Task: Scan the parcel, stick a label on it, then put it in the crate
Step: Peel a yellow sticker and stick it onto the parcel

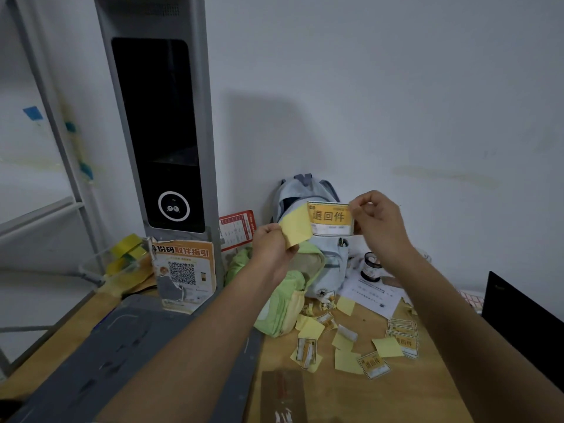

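Head camera view: you hold both hands up in front of the white wall, above the wooden tabletop (351,398). Your right hand (377,221) pinches the right edge of a yellow rectangular label with black printed characters and a pale lower strip (329,217). Your left hand (271,242) grips a plain pale-yellow backing sheet (297,225) by its lower left corner; the sheet's upper right edge meets the label's left edge, so the two are partly peeled apart. No parcel or crate shows anywhere in this view.

Behind your hands a light blue fabric backpack (323,261) leans in the corner, with a light green folded cloth bundle (283,303) lying against it on the left. At the left stands a tall grey scanner column with a black glass panel (164,132), and an orange printed notice with a QR code (184,270) is propped against its base. Loose yellow backing scraps and spare printed labels (366,346) lie scattered on the wood near your right forearm. A small dark jar with a white label (370,267) stands just right of the backpack.
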